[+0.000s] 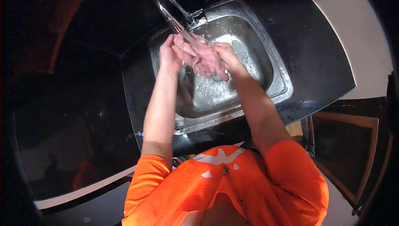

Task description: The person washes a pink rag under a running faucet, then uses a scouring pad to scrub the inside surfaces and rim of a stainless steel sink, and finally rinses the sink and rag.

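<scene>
A wet pink cloth [205, 57] is stretched between my two hands above the basin of a stainless steel sink [215, 96]. Water runs onto it from the spout of a chrome faucet [174, 23]. At the cloth's left side, my left hand [170, 54] grips it, with part of the fingers hidden behind the fabric. My right hand [227, 56] pinches the opposite side near the basin's middle. Beneath the cloth, the drain [216, 78] is partly covered, and water splashes over the basin floor.
A black countertop [311, 48] surrounds the sink, with water drops at its front right. The faucet handle [196, 13] stands at the sink's back rim. To the lower right is a brown-framed cabinet door [346, 151]. A small blue-tipped item [141, 134] lies left of the sink.
</scene>
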The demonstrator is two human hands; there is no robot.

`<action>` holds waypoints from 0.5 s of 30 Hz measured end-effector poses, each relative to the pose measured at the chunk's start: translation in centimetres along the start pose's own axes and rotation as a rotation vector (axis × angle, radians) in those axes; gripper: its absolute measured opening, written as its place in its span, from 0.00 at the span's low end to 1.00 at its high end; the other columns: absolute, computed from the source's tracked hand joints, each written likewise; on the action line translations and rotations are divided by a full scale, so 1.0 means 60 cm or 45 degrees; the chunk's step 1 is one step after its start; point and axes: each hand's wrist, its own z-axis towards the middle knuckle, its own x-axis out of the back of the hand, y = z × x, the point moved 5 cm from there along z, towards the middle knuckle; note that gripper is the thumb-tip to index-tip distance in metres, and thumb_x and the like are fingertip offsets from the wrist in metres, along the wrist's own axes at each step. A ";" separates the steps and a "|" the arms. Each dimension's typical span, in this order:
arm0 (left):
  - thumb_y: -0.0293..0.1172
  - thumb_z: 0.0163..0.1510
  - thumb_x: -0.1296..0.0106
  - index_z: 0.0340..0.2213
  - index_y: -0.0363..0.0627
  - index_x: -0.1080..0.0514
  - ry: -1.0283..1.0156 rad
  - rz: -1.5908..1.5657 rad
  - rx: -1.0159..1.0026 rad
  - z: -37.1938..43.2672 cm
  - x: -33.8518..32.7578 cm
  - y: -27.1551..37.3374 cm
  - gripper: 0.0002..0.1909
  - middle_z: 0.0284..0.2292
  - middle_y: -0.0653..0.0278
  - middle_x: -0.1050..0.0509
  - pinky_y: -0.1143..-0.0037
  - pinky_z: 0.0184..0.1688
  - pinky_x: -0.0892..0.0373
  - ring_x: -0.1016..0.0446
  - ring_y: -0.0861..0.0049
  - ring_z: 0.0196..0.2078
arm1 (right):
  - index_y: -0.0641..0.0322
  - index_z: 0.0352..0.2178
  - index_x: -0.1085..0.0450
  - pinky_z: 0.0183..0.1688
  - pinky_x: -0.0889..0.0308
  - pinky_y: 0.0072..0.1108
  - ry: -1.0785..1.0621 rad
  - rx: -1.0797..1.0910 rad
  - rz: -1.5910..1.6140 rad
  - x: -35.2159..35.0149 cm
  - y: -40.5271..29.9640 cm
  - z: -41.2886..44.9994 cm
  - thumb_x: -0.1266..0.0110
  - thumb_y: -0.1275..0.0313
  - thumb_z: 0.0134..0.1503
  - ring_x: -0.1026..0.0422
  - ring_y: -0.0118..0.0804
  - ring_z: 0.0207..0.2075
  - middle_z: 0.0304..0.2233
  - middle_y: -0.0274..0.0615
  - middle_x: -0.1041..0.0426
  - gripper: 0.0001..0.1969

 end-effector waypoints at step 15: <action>0.41 0.55 0.55 0.34 0.39 0.32 0.103 0.121 0.425 0.072 0.035 -0.212 0.15 0.28 0.60 0.28 0.70 0.25 0.31 0.29 0.70 0.25 | 0.63 0.21 0.34 0.28 0.37 0.32 0.898 0.261 -1.049 0.053 -0.010 0.019 0.51 0.67 0.48 0.32 0.51 0.22 0.19 0.52 0.31 0.09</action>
